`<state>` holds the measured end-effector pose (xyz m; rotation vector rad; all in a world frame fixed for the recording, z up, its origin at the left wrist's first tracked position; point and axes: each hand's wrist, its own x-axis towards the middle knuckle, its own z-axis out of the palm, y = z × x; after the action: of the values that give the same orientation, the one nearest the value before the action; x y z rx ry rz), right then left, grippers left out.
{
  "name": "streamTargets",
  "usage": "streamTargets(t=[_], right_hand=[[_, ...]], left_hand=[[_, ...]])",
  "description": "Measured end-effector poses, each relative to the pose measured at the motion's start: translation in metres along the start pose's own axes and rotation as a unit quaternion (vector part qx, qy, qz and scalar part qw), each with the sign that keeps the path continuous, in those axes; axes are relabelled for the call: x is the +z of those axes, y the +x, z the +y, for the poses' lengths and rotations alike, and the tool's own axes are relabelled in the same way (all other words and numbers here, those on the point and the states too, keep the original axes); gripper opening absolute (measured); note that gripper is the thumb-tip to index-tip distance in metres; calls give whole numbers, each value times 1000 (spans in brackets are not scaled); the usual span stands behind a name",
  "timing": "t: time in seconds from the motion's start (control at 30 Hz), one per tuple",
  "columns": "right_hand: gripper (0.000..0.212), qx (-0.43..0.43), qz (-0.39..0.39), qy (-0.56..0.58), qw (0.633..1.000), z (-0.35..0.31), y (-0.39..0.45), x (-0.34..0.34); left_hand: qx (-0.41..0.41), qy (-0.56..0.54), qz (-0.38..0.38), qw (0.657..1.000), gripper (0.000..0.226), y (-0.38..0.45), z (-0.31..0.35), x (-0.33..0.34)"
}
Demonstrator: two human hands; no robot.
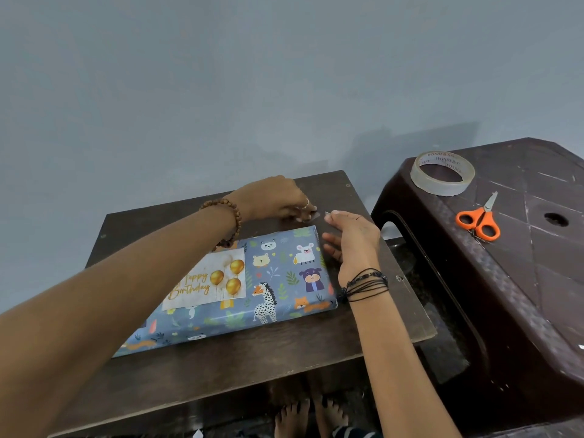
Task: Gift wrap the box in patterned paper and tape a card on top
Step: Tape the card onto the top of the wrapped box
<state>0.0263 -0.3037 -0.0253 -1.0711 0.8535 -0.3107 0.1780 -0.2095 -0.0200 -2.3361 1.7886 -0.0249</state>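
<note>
On the dark table (363, 327), the wrapped box (284, 279) lies flat with the card (205, 279) on top, while the left hand (271, 197) and right hand (350, 238) pinch a clear tape strip (319, 214) beyond its far edge, apparently for securing the card.

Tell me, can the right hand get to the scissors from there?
Probably yes. The scissors lie in the open on the stool, beside the right hand, with nothing between them. That hand seems to pinch a tape piece first.
</note>
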Motion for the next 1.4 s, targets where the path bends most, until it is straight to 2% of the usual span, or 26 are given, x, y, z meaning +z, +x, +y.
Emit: streamTargets(t=[0.2,0.33,0.47,0.57,0.7,0.77,0.8,0.83,0.87,0.9,1.0,1.13,1.23,1.3,1.4], right_hand=[[15,2,-2,6,1000,1,1,0],[15,6,-2,9,1000,1,2,0],[13,11,-3,13,1000,2,2,2],[13,8,2,19,1000,4,3,1],[14,-9,9,34,999,5,5,-2],[14,-22,14,42,999,6,5,-2],[15,-32,17,40,999,6,5,-1],[15,-46,21,35,998,7,5,0],[15,-65,21,30,997,7,3,1],[15,-89,17,28,995,7,2,2],[12,-175,-19,36,984,5,-5,6],[6,-258,-77,9,963,2,-17,16],[36,-252,-160,4,954,3,-29,25],[53,-228,-227,1,947,6,-35,31],[58,-213,-288,-47,933,11,-39,39]], left_hand=[[48,71,-13,996,25,1,4,-3],[45,85,-10,995,28,-3,8,-3],[17,91,14,996,27,-8,12,4],[9,71,82,994,37,-10,18,10],[-84,-7,127,988,23,-5,28,10],[-161,-96,161,969,21,-2,30,11],[-208,-188,179,943,20,-2,30,11],[-250,-310,195,896,19,-2,30,10],[-288,-426,194,835,18,-3,30,8],[-312,-502,184,785,17,-6,31,4],[-346,-574,161,725,13,-24,32,-15],[-403,-640,203,622,12,-70,47,-44],[-446,-654,251,557,13,-106,73,-45],[-466,-667,296,501,11,-122,91,-38],[-479,-683,347,430,13,-131,107,-26]])
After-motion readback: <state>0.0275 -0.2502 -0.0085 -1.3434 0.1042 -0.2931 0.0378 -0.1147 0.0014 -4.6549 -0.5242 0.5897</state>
